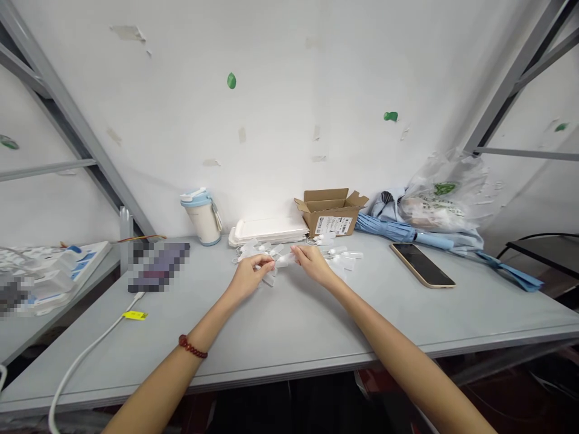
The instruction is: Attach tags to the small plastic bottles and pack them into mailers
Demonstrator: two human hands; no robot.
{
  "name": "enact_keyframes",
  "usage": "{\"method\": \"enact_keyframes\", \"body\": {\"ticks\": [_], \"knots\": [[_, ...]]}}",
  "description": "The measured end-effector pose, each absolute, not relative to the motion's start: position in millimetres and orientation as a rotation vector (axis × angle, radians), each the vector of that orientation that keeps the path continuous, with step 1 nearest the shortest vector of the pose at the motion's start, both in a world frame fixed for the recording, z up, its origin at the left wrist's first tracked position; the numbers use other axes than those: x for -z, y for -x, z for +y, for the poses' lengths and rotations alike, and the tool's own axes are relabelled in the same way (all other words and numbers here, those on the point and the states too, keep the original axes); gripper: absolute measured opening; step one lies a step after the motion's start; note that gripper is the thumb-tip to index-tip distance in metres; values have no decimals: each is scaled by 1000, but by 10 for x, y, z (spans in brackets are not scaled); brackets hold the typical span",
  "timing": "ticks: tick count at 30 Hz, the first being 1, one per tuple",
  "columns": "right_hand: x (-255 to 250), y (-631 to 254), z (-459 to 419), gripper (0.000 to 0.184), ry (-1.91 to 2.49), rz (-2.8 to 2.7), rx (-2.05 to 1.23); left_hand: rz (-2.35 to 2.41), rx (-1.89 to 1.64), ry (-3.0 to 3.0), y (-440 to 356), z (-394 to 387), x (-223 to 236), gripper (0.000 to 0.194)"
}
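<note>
Between my two hands is a small whitish translucent piece [284, 260], too small to name surely. My left hand [250, 274] pinches its left end, and my right hand [312, 261] pinches the right end with fingers closed. Several similar translucent pieces lie on the table around them: one group [249, 248] behind my left hand, another group [341, 258] just right of my right hand. Some seem to have thin loops or cords attached. My fingers hide part of the held piece.
Behind the pieces stand a stack of white trays [271, 229] and an open cardboard box [332, 214]. A tumbler [202, 218] is at the back left, a phone [421, 265] at right. A blue folded umbrella [389, 229] and plastic bag [446, 193] lie beyond. A white cable [90, 346] crosses the grey table [289, 337].
</note>
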State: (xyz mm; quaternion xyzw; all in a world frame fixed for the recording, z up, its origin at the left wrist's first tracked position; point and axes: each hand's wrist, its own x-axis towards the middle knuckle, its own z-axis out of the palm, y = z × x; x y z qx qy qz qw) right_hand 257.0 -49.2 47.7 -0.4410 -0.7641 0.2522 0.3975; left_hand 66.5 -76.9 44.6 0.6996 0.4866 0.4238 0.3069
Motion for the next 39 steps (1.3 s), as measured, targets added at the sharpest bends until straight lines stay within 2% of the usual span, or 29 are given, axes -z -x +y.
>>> {"method": "enact_keyframes", "body": {"ticks": [5,9,12,16,23,27,39], "knots": [[-503,-2615,-459,40,1108,-1966,-559,1347,-1184,-1849,-606,-746,-503,24],[-525,-2813,-326,28,1188,-1896,-293,1583,-1373,-1801,-410,-665,-560,25],[-496,-2993,-207,19,1354,-1938,-33,1759,-1388,-1836,-267,-601,-541,28],[-431,-3188,-89,29,1713,-2022,187,1857,-1280,-1920,-172,-529,-436,31],[-366,-3378,-12,42,1911,-2122,153,1922,-1302,-1905,-201,-528,-410,40],[-336,-3403,28,41,1935,-2148,153,1913,-1334,-1896,-225,-553,-426,46],[-311,-3413,74,34,1799,-2070,126,1859,-1362,-1941,-339,-630,-472,42]]}}
